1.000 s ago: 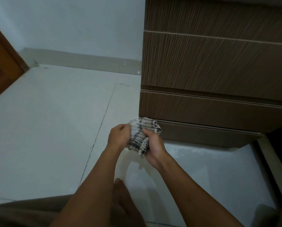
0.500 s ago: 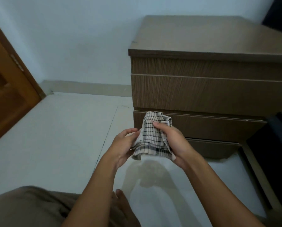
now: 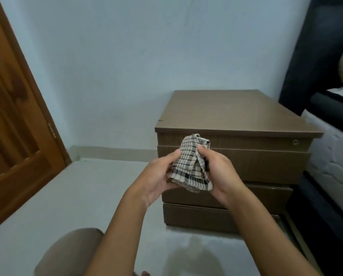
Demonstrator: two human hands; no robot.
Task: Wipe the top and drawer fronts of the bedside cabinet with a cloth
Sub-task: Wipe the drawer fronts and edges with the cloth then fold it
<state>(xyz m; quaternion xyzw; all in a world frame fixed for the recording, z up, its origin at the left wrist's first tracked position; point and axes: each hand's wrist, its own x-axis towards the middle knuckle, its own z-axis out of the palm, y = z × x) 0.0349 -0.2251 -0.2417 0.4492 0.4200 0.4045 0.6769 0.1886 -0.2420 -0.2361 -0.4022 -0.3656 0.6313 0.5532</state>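
Observation:
A brown wooden bedside cabinet (image 3: 236,112) stands against the pale wall, its flat top bare and its drawer fronts (image 3: 266,164) facing me. I hold a bunched cream cloth with dark checks (image 3: 190,166) in front of the upper drawers, clear of the wood. My left hand (image 3: 158,178) cups the cloth from the left and below. My right hand (image 3: 220,172) pinches it from the right, thumb on top. The cloth and hands hide part of the middle drawer front.
A bed with a white mattress (image 3: 334,160) and dark headboard (image 3: 314,56) stands close on the cabinet's right. A wooden door (image 3: 13,120) is at the left. Pale floor tiles (image 3: 76,196) spread between. My knee (image 3: 67,253) shows at the bottom.
The view has risen from the lower drawers until the cabinet top shows. Both hands lifted the cloth from near the base to the upper drawer height, still bunching it.

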